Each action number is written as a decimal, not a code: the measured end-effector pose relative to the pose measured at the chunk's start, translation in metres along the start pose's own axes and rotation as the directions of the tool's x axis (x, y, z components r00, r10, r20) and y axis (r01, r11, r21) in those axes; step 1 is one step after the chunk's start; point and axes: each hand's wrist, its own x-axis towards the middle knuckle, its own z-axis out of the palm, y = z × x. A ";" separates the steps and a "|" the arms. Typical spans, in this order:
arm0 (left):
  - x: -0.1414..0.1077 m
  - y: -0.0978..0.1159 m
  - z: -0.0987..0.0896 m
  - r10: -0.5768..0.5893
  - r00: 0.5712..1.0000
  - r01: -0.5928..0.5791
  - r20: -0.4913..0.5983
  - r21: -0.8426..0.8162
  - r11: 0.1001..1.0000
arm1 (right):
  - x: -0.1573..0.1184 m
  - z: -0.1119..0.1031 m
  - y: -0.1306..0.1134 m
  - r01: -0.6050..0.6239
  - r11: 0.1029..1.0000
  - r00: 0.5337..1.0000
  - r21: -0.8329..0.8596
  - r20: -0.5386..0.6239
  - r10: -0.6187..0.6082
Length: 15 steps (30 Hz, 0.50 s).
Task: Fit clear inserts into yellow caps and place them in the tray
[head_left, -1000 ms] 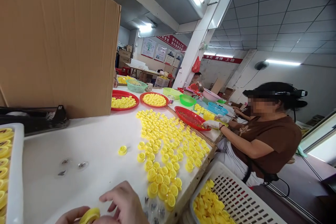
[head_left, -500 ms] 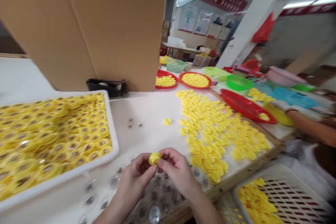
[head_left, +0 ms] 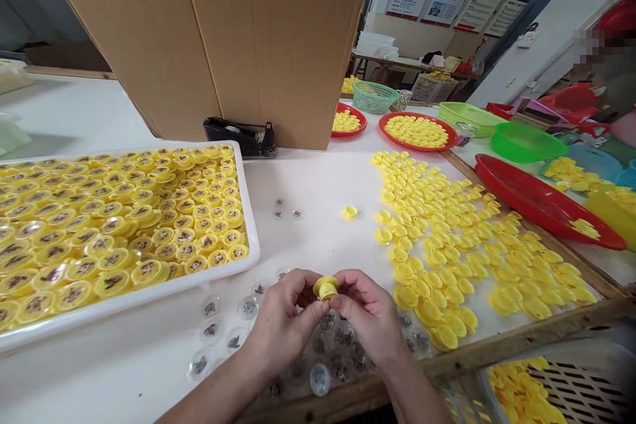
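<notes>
Between the fingertips of my left hand (head_left: 285, 318) and my right hand (head_left: 371, 311) is a small yellow plastic spool-shaped piece (head_left: 326, 287) with a wide round top. Both hands pinch it, one from each side, above the near edge of the table. Under and around my hands lie several clear round discs (head_left: 248, 307) with small dark printed pictures. A large spread of yellow plastic pieces (head_left: 437, 245) covers the table right of my hands. One lone yellow piece (head_left: 350, 213) sits farther forward. My palms hide part of the discs.
A white tray (head_left: 256, 245) full of yellow pieces with printed tops stands on the left. Behind it are a black tape dispenser (head_left: 241, 138) and a tall cardboard sheet (head_left: 268, 46). Red plates (head_left: 454, 139), green baskets (head_left: 375, 97) and a wooden table edge (head_left: 477, 354) lie rightward.
The view has swung to the right-down, so the scene sits differently. My hands still hold the yellow piece, now turned with its wide top upward. A co-worker's arm at right has left the view.
</notes>
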 end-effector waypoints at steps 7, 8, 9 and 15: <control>0.004 -0.003 0.003 -0.073 0.997 0.075 -0.027 0.076 0.994 | 0.007 -0.002 0.014 -0.030 0.999 0.997 -0.014 -0.076 0.029; 0.004 -0.003 0.004 -0.065 0.997 0.067 -0.031 0.085 0.994 | 0.008 -0.003 0.015 -0.044 0.999 0.995 -0.018 -0.094 0.042; 0.004 -0.003 0.005 -0.044 0.998 0.048 -0.035 0.099 0.994 | 0.009 -0.005 0.017 -0.062 0.998 0.992 -0.018 -0.110 0.059; 0.000 0.002 0.010 0.228 0.973 -0.219 0.037 0.453 0.864 | 0.011 -0.006 0.020 -0.175 0.982 0.982 0.064 -0.067 0.179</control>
